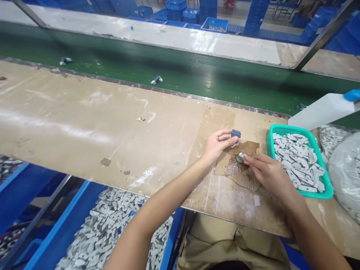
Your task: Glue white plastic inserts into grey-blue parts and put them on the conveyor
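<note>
My left hand (217,144) is closed in a pinch on a small blue-grey block (235,134), held just above the workbench. My right hand (267,173) rests on the bench beside it, fingers pinched on a small grey piece (241,157) that touches a wet brown patch of cardboard (239,168). The two hands are a few centimetres apart. A teal basket (327,187) full of several grey pieces lies right of my right hand.
A green conveyor belt (180,75) runs behind the bench with two small parts (156,79) lying on it. A white spray bottle (323,110) lies at the right. A clear bag of pieces (345,168) sits far right. Blue bins of grey pieces (107,225) stand below the bench.
</note>
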A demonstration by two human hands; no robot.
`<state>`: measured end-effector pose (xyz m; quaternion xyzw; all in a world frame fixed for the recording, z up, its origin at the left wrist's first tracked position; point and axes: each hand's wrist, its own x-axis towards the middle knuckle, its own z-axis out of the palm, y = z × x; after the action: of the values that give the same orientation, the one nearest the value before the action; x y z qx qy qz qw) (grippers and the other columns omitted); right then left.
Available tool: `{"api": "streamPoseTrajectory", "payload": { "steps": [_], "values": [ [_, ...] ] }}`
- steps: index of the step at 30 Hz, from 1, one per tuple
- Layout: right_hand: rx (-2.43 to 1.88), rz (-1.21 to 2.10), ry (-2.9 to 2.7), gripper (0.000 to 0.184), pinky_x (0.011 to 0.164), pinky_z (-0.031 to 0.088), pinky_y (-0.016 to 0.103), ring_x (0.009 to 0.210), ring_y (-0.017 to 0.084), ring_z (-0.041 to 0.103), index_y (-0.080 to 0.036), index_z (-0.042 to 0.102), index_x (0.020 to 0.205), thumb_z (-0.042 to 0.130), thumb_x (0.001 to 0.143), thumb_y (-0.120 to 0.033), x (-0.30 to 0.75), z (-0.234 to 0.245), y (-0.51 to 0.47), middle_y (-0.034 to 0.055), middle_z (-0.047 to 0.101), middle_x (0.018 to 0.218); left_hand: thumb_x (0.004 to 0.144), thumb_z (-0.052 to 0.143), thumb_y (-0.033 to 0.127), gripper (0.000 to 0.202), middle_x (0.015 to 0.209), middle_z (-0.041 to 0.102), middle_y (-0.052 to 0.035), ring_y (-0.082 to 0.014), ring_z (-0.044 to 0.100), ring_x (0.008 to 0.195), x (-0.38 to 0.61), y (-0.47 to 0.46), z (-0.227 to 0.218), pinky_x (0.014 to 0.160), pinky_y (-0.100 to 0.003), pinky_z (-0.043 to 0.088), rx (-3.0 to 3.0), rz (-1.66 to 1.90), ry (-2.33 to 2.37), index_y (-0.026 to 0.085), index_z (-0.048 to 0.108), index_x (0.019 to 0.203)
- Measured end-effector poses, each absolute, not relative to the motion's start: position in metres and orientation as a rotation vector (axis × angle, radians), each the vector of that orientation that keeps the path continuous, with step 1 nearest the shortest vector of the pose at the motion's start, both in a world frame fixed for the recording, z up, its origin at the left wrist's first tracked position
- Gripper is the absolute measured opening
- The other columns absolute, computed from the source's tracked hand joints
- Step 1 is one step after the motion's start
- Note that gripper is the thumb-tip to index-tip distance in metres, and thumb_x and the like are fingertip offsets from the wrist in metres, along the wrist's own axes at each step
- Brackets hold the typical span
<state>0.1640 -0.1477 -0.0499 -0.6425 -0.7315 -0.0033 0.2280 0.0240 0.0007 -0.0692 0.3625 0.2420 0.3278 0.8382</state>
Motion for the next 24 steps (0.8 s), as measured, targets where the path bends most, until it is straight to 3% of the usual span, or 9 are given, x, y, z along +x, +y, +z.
{"api": "streamPoseTrajectory", "payload": {
  "steps": [15,24],
  "values": [
    [-1.821,0.087,-2.04,0.03,0.07,0.056,0.029,0.078,0.017,0.067,-0.021,0.069,0.121,0.048,0.099,-0.02,0.162,-0.052,-0.149,0.0073,0.072,0.093,0.056,0.09,0.034,0.043,0.085,0.074,-0.0059,-0.0147,0.068,0.072,0.022,-0.006,-0.058,0.083,-0.034,0.053,0.78,0.662,0.516,0.014,0.069,0.088],
    [-1.842,-0.019,-2.084,0.03,0.067,0.055,0.028,0.074,0.017,0.066,-0.018,0.072,0.113,0.046,0.101,-0.024,0.16,-0.053,-0.147,0.0085,0.071,0.088,0.055,0.09,0.033,0.042,0.081,0.073,-0.0045,-0.0144,0.068,0.073,0.022,-0.01,-0.054,0.083,-0.033,0.053,0.861,0.654,0.519,0.015,0.069,0.087]
  ]
}}
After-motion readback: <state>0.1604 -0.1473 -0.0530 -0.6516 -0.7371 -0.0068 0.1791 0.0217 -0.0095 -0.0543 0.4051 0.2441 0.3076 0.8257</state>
